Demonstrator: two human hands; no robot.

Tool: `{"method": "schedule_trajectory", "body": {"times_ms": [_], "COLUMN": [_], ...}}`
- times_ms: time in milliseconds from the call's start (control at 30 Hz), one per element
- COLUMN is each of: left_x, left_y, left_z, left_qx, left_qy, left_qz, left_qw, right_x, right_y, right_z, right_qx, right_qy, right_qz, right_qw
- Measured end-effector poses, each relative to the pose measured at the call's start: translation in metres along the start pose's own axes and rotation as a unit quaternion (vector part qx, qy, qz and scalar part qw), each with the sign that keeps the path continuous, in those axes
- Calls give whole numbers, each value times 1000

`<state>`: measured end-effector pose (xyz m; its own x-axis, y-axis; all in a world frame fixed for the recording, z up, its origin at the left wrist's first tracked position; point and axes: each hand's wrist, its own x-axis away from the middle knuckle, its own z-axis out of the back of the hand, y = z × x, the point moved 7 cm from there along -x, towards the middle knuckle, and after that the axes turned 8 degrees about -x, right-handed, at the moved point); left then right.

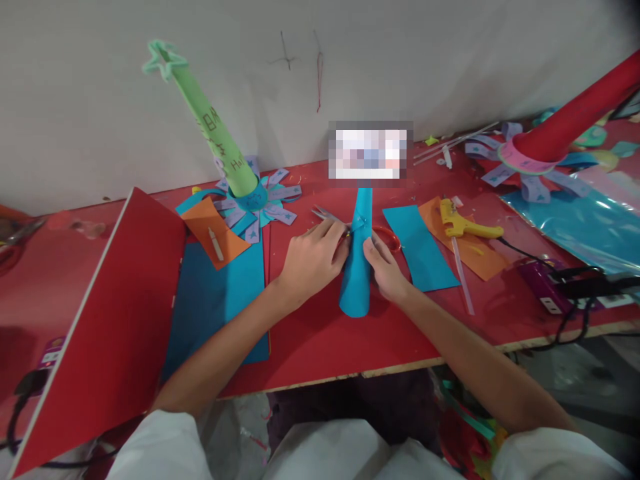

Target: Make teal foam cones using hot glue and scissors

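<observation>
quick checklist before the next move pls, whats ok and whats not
1. Right hand holding the blue cone: ok.
2. Left hand at the cone's side: ok.
3. What the left hand grips: cannot tell, fingers hide most of it.
4. Scissors well away from the hands: not ok, they lie just behind the cone.
5. Glue gun apart from the hands: ok.
6. Glue gun's heat: cannot tell.

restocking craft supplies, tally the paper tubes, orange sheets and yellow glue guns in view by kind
Paper tubes: 3 (blue tube, green tube, red tube)
Orange sheets: 2 (left sheet, right sheet)
Yellow glue guns: 1 (glue gun)
Total: 6
</observation>
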<state>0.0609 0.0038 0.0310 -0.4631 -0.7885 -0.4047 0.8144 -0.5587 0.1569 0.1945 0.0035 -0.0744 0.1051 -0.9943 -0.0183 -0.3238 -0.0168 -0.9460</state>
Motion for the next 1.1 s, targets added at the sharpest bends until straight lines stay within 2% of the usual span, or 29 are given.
{"method": "schedule_trajectory", "body": {"times_ms": [167,300,367,467,633,733,867,1000,1100], "left_x": [1,3,3,4,6,9,11,13,14], "left_y": [3,4,3,3,12,19,23,29,31], "left_z": [-5,-7,-6,-3,0,0,-1,6,7], "left_qx": [-18,-36,-52,-93,-155,-167,-175,-182,-186], "left_qy": [-25,-26,-17,2,35,49,47,94,105], "left_qz": [0,-3,0,-2,-61,-90,-98,-121,-131], "left_qw": [1000,999,998,996,985,981,979,971,968], "right_x": [-2,-4,-4,-3,-1,-1,1,4,5], "right_y": [7,5,4,1,-15,-24,-32,-36,-37], "right_z": [9,1,-2,-3,-11,-11,-11,-11,-9], "right_qx": [9,4,5,21,24,38,65,91,113], "right_qy": [29,-22,-37,-26,-12,4,20,34,46], "right_qz": [-22,-17,-12,4,54,79,106,135,153], "right_qw": [999,1000,999,999,998,996,992,986,981]}}
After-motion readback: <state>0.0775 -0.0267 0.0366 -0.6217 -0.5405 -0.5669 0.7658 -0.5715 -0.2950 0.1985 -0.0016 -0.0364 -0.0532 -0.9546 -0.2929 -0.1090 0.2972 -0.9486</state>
